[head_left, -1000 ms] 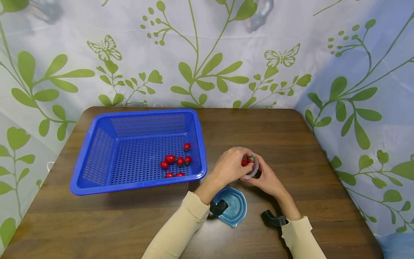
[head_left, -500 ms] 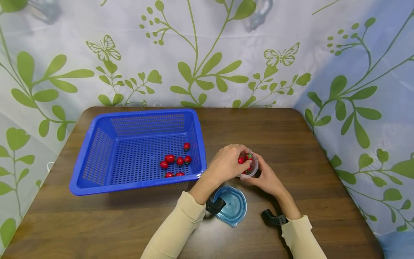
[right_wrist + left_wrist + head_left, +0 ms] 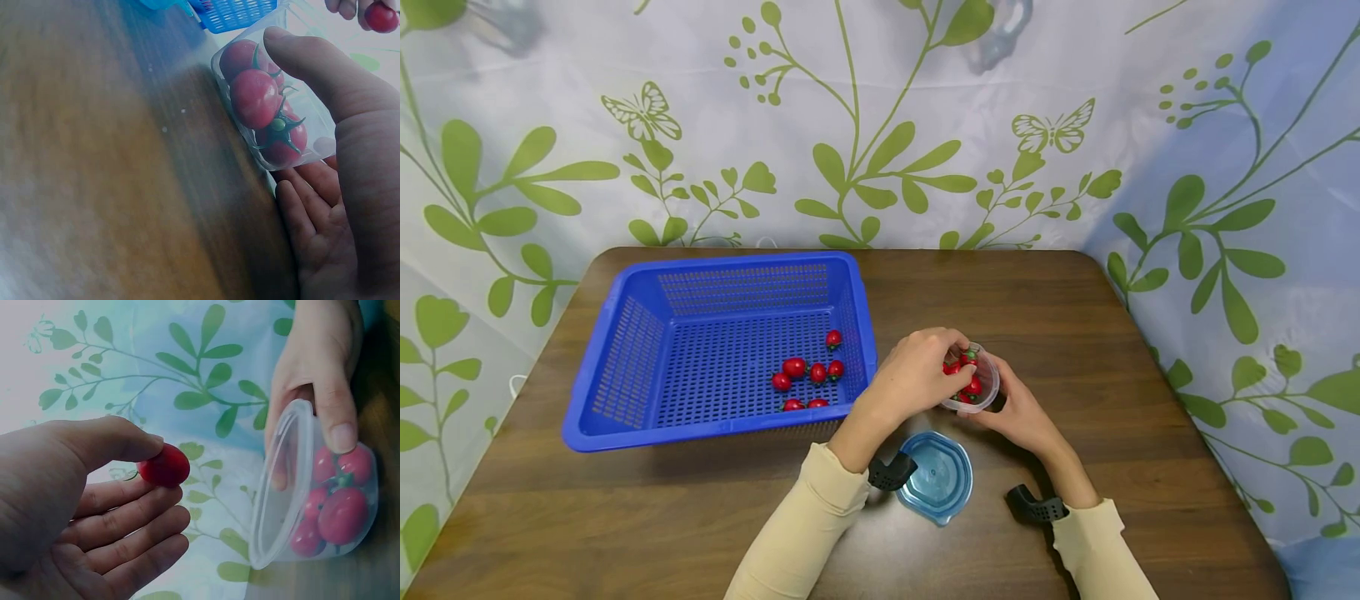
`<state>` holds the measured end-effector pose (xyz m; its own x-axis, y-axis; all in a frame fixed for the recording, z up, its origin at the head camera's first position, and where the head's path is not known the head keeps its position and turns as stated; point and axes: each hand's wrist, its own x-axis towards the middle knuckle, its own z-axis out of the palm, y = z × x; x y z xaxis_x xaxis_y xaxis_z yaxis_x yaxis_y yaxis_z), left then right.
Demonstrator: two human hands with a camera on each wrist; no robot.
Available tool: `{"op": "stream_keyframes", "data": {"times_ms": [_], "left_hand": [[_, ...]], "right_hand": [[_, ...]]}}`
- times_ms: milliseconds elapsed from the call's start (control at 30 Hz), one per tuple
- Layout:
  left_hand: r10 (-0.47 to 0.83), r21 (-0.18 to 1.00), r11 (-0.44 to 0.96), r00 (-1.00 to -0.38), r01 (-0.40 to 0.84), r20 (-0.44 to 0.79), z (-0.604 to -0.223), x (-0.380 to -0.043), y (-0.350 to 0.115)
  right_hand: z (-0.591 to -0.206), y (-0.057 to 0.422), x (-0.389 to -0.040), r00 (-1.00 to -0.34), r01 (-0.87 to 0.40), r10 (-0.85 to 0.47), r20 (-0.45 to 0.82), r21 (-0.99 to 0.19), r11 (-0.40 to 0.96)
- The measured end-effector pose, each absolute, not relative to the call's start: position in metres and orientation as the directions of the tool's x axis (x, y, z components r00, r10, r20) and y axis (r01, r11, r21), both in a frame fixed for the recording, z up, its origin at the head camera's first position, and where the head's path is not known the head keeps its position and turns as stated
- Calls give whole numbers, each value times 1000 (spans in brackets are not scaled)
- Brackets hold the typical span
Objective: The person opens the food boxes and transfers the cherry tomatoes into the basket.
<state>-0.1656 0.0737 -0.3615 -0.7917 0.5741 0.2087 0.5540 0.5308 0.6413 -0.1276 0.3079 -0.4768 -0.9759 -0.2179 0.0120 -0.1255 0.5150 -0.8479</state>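
Between thumb and fingers my left hand point(image 3: 917, 375) pinches a red cherry tomato point(image 3: 165, 466), its other fingers loosely extended in the left wrist view. It is just left of and above the mouth of a clear plastic tub point(image 3: 299, 444). Around that tub curls my right hand point(image 3: 1018, 417), its thumb point(image 3: 306, 56) lying along the side wall. Several cherry tomatoes point(image 3: 254, 99) with green stems lie inside the tub, which stands tipped with its opening toward the left hand. From the head view, my left fingers partly hide the tub and its contents.
A blue perforated basket point(image 3: 722, 425) stands on the left of the wooden table point(image 3: 625, 517), with several cherry tomatoes point(image 3: 794, 367) in its right part. Just below the hands lies a translucent blue lid point(image 3: 936, 479). A leaf-patterned cloth point(image 3: 880, 83) hangs behind the table.
My left hand has drawn slightly left and up from the tub's mouth, showing more tomatoes inside. The right hand, tub, lid and basket stay nearly where they were.
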Motion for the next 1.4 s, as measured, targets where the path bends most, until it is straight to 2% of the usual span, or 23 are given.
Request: {"op": "stream_keyframes", "data": {"times_ms": [633,900,1167,1400], "left_hand": [[492,719,508,-845,474,209,-350,-181,35],[461,735,509,-863,448,207,-347,-186,21],[428,757,496,-878,426,214,-346,-191,5],[374,783,506,-910,361,178,-344,-194,-11]], "right_hand": [[-478,308,-130,-966,-188,-249,75,-863,469],[-447,292,-121,-972,-146,-232,33,-860,490],[-447,292,-120,-972,-149,-232,36,-860,488],[-449,293,-120,-971,-152,-235,39,-859,489]]}}
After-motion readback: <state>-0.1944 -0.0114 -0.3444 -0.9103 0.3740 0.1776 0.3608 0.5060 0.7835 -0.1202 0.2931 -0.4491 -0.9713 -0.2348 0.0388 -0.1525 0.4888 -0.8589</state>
